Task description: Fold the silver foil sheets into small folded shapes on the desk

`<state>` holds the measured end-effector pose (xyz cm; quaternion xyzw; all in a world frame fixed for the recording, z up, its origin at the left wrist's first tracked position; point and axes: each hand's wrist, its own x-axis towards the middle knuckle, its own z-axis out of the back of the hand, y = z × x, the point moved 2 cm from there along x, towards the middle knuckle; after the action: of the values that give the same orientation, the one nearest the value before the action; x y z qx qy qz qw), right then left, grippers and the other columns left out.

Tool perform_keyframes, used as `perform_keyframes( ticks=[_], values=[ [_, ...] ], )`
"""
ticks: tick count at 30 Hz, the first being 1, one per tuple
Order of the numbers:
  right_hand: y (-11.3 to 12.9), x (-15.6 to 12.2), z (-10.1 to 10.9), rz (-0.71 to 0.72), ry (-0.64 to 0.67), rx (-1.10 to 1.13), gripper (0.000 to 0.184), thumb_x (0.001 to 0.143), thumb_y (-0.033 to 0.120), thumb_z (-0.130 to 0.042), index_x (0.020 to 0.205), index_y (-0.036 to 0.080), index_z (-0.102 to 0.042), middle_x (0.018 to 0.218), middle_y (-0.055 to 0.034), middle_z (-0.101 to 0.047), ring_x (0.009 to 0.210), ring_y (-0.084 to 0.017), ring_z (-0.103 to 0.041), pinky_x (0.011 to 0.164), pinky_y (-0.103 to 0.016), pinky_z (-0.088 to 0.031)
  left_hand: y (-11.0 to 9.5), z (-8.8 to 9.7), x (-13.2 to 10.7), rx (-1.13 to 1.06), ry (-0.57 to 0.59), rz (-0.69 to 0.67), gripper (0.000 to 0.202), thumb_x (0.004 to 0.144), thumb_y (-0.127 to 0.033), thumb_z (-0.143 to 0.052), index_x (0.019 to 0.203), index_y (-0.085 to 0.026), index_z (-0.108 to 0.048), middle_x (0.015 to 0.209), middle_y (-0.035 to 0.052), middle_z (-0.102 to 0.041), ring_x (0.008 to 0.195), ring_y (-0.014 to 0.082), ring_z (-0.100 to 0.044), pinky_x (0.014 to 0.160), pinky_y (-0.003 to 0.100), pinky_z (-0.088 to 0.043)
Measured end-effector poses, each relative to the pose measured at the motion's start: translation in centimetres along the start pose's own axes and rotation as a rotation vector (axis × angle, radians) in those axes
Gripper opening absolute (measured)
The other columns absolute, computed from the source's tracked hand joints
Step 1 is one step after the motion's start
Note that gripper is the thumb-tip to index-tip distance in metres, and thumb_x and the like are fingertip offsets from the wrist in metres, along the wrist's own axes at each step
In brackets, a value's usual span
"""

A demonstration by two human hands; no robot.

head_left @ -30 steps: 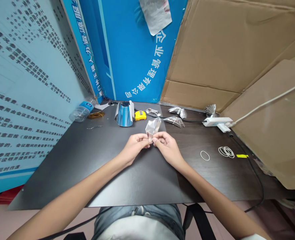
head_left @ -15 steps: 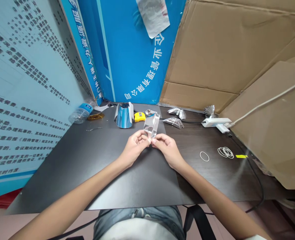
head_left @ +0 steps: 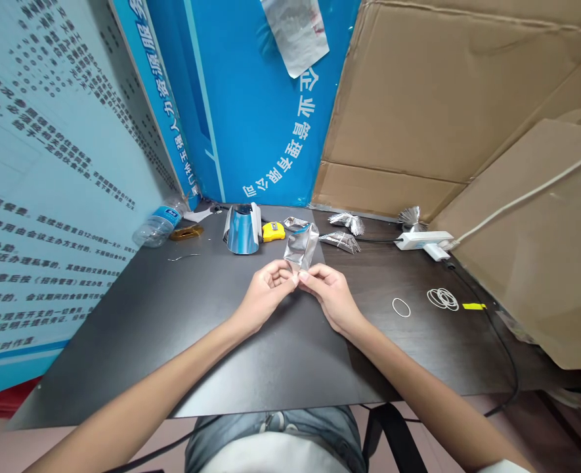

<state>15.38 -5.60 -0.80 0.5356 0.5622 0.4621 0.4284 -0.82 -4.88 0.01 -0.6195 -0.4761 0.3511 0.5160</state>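
Foil pouch between left hand, right hand; tape measure beyond.

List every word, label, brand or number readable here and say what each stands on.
"有限公司": white characters on the blue wall board, upside down in this view.
"人力资源服": on the blue strip, running along the board's edge.
"会议主办方支付的": on the pale blue notice board; much of its smaller print is too blurred to read.
The water bottle label and yellow tape measure: too small to read.
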Motion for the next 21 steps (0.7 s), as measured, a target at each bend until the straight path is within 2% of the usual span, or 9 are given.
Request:
perform_keyframes(
  ticks=[5, 9, 12, 14, 17, 19, 21],
  values=[
    [0.2, 0.2, 0.2, -0.041, 0.007, 0.010, 0.029, 0.075, 0.045, -0.090, 0.076, 0.021, -0.074, 0.079, -0.0006, -0.071, 0.080, -0.019, -0.065, 0.088, -0.036, -0.055, -0.1, 0.4, 0.3, 0.048, 0.042, 0.031, 0.028, 0.086, -0.037, -0.079, 0.102, -0.018, -0.068, 0.082, -0.0004, -0.064, 0.081, 0.0151, -0.060, 0.082, 0.027, -0.046],
    [0.2, 0.0, -0.1, -0.100, 0.035, -0.017, 0.030, 0.075, 0.047, -0.089, 0.078, 0.020, -0.076, 0.084, -0.0030, -0.074, 0.085, -0.019, -0.068, 0.087, -0.034, -0.055, -0.6, 0.6, 0.6, 0.096, 0.070, -0.012, 0.015, 0.088, -0.031, -0.072, 0.092, -0.017, -0.066, 0.080, -0.0006, -0.062, 0.082, 0.0156, -0.059, 0.081, 0.027, -0.046],
    [0.2, 0.0, -0.1, -0.122, 0.088, -0.063, 0.031, 0.078, 0.047, -0.086, 0.089, 0.020, -0.076, 0.094, -0.0048, -0.075, 0.091, -0.020, -0.070, 0.087, -0.033, -0.055, -0.9, 0.9, 0.9, 0.050, 0.013, 0.030, 0.012, 0.084, -0.028, -0.069, 0.086, -0.017, -0.066, 0.080, -0.0004, -0.061, 0.077, 0.0138, -0.056, 0.076, 0.025, -0.046],
    [0.3, 0.5, 0.7, -0.081, 0.059, -0.079, 0.033, 0.080, 0.042, -0.085, 0.102, 0.022, -0.072, 0.104, -0.0052, -0.075, 0.096, -0.020, -0.072, 0.087, -0.033, -0.056, -1.2, 1.3, 1.1, -0.031, -0.046, 0.079, 0.011, 0.081, -0.027, -0.069, 0.084, -0.017, -0.065, 0.078, -0.0011, -0.059, 0.073, 0.0124, -0.053, 0.073, 0.024, -0.046],
    [0.9, 1.5, 2.7, 0.153, -0.052, -0.145, 0.039, 0.085, 0.036, -0.079, 0.119, 0.028, -0.061, 0.122, -0.0057, -0.070, 0.100, -0.022, -0.075, 0.093, -0.039, -0.058, -1.9, 2.0, 1.3, -0.185, -0.065, 0.148, 0.010, 0.078, -0.024, -0.068, 0.079, -0.018, -0.060, 0.070, -0.0033, -0.048, 0.067, 0.0116, -0.047, 0.069, 0.023, -0.047],
    [1.6, 2.0, 3.9, 0.407, -0.090, -0.341, 0.038, 0.089, 0.030, -0.075, 0.123, 0.030, -0.059, 0.133, -0.0075, -0.064, 0.107, -0.023, -0.074, 0.100, -0.043, -0.057, -2.2, 2.4, 1.4, -0.266, -0.004, 0.226, 0.010, 0.077, -0.021, -0.067, 0.076, -0.018, -0.057, 0.067, -0.0040, -0.043, 0.063, 0.0114, -0.044, 0.068, 0.023, -0.049],
    [2.3, 2.2, 4.6, 0.645, -0.092, -0.556, 0.037, 0.090, 0.024, -0.073, 0.125, 0.030, -0.061, 0.139, -0.0096, -0.062, 0.124, -0.027, -0.067, 0.106, -0.047, -0.055, -2.3, 2.4, 1.4, -0.342, 0.055, 0.318, 0.010, 0.075, -0.018, -0.066, 0.076, -0.019, -0.056, 0.065, -0.0040, -0.042, 0.060, 0.0113, -0.042, 0.066, 0.023, -0.051]
  ],
)
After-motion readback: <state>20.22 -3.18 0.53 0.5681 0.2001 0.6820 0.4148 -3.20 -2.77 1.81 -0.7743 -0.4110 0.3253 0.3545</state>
